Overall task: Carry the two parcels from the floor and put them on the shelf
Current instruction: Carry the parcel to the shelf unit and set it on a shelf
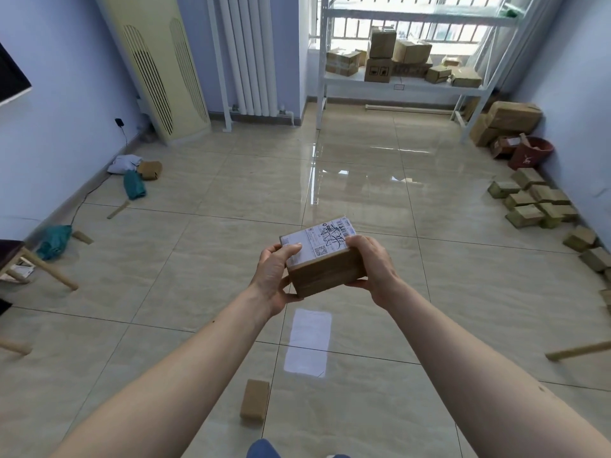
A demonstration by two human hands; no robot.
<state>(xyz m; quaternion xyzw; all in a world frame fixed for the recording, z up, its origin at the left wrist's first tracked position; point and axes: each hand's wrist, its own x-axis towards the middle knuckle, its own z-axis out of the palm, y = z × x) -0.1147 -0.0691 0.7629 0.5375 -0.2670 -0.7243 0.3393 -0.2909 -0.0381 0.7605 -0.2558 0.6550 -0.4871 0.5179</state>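
A small brown cardboard parcel [325,271] with a white shipping label on top is held in the air in front of me, over the tiled floor. My left hand [272,276] grips its left side, thumb on the label. My right hand [373,266] grips its right side. A second small brown parcel [254,403] lies on the floor near my feet, below my left forearm. The white metal shelf [401,85] stands at the far end by the window, with several cardboard boxes on its lower board.
Along the right wall lie several small boxes [535,201], larger cartons [509,122] and a red bucket [532,152]. A cream standing air conditioner [162,71] and white radiator [248,54] are at the back left. Bags [134,185] and a wooden stool leg [49,269] are on the left.
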